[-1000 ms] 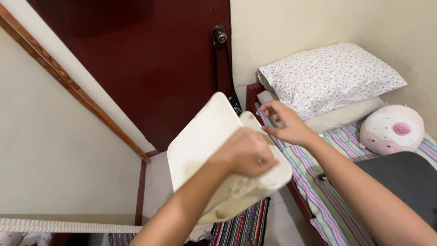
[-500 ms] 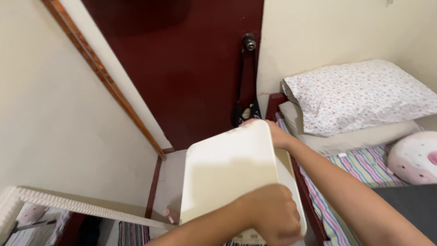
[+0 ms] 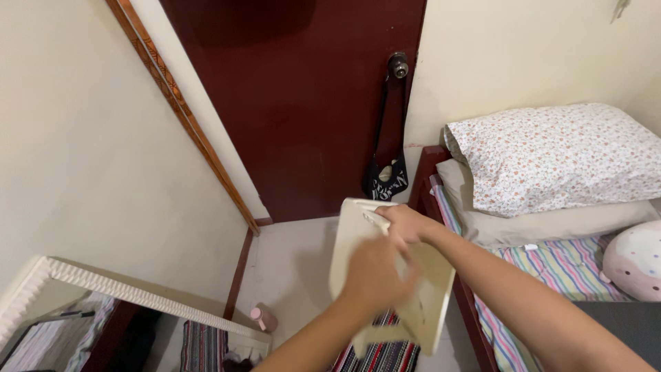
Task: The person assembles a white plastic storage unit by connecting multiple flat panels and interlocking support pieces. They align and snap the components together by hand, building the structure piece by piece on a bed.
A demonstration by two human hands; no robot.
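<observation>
I see a dark red door (image 3: 303,103) ahead with a round knob (image 3: 398,65); a black strap hangs from it down to a small dark pouch (image 3: 385,180). To the right, a bed with a striped sheet (image 3: 551,265) holds a floral pillow (image 3: 558,155) stacked on a plain one. A round pink-and-white cushion (image 3: 637,258) sits near them. A white-framed mirror (image 3: 103,293) leans lower left, a small pink bottle (image 3: 263,318) beside it on the floor.
</observation>
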